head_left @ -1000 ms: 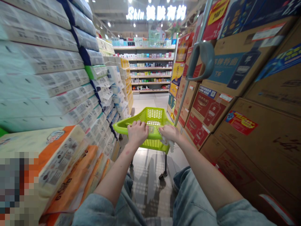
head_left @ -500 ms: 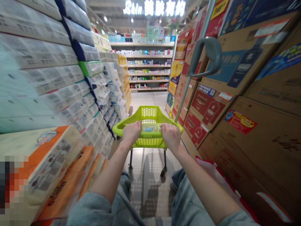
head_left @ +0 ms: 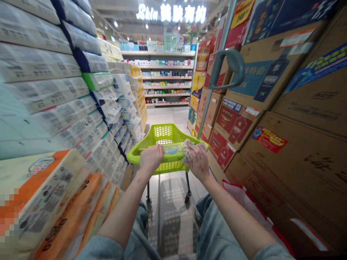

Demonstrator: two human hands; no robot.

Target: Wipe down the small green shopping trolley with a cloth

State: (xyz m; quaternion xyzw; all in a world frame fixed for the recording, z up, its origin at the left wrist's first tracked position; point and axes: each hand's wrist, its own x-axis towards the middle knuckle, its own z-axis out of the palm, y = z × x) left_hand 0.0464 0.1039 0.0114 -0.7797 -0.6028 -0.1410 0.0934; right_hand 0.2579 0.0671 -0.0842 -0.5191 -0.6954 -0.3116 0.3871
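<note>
A small lime-green shopping cart [head_left: 162, 168] with a honeycomb-mesh basket stands in front of me. My left hand [head_left: 151, 156] is wrapped round the left part of its handlebar [head_left: 145, 150]. At the right part, my right hand [head_left: 199, 160] presses a crumpled white cloth with small coloured spots [head_left: 188, 150] against the bar. Between the hands a label [head_left: 172, 150] shows on the handlebar. A grey pole [head_left: 207, 108] with a looped grip [head_left: 238, 68] rises from the cart's right side.
Stacked tissue packs [head_left: 48, 61] line the left, with orange packs [head_left: 67, 213] close by. Cardboard cartons [head_left: 271, 144] wall the right side, and a red-edged bag [head_left: 244, 196] lies low beside them. Shelves of small goods [head_left: 168, 77] stand beyond the tiled floor [head_left: 159, 115].
The spotted cloth now shows under my right hand, whose fingers have shifted on the handlebar. My left hand keeps its grip. The view has turned slightly right, and the cart sits slightly skewed.
</note>
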